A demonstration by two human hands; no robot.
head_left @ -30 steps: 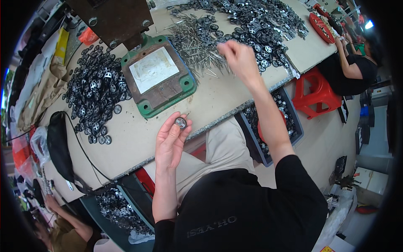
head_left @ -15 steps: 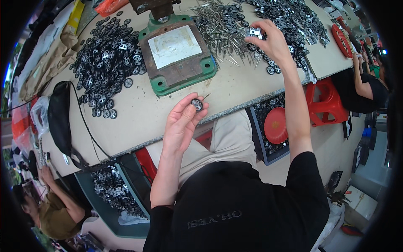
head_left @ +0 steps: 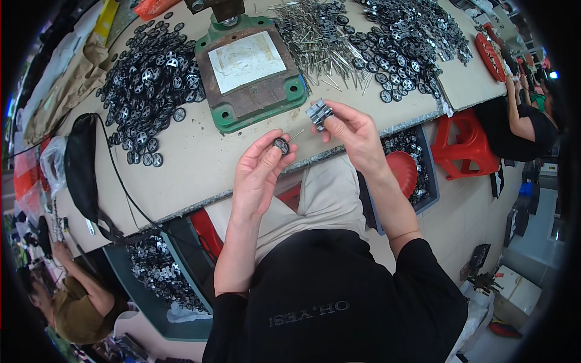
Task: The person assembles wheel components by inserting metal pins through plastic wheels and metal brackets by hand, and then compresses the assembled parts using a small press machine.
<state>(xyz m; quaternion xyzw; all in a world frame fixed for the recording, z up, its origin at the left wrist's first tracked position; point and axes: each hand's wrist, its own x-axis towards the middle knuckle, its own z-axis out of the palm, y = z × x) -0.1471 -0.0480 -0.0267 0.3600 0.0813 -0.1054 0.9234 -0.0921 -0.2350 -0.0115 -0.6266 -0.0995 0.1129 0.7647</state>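
Between the thumb and fingers of my left hand [head_left: 255, 172] is a small black wheel [head_left: 281, 145] with a silver spoked hub. A thin metal axle pin [head_left: 296, 135] sticks out from it toward the right. My right hand [head_left: 358, 138] pinches a silver-grey blocky plastic part [head_left: 319, 114] just right of the pin's tip, with a gap between them. Part of this piece is hidden by my fingers. Both hands are above the table's near edge, in front of the green press base [head_left: 239, 123].
Piles of wheels lie left [head_left: 151, 85] and right of the press, with loose metal pins [head_left: 311, 51] and grey parts [head_left: 417, 27] behind. Crates of parts stand below the table, beside a red stool [head_left: 463, 142]. Other people [head_left: 82, 308] sit at both sides.
My right hand has come back from the parts pile toward my left hand, bringing the grey part near the pin. My left hand still holds the wheel in nearly the same place.
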